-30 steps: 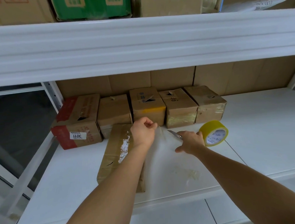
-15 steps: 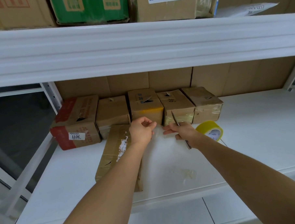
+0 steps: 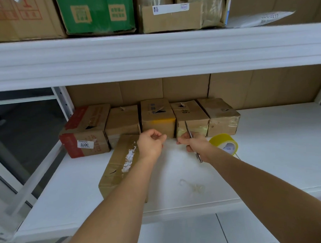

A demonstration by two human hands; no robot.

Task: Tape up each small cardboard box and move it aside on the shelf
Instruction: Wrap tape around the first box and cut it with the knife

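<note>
The left hand (image 3: 151, 143) has its fingers curled and pinched together, with a barely visible strip of clear tape stretched toward the right hand (image 3: 192, 143). The right hand is closed around a pair of scissors (image 3: 189, 132), blades pointing up, handle coming out below the wrist. Just under the left forearm a long cardboard box (image 3: 121, 163) lies on the white shelf (image 3: 277, 153), closed, with torn white label remains on top; what is inside I cannot tell. Just beside the right wrist stands a yellow tape roll (image 3: 224, 144). Behind the hands, five small boxes (image 3: 190, 118) stand side by side in a row against the cardboard back wall, all closed, some with small tears in their tops. The upper shelf carries a green box (image 3: 98, 13) between brown cartons.
</note>
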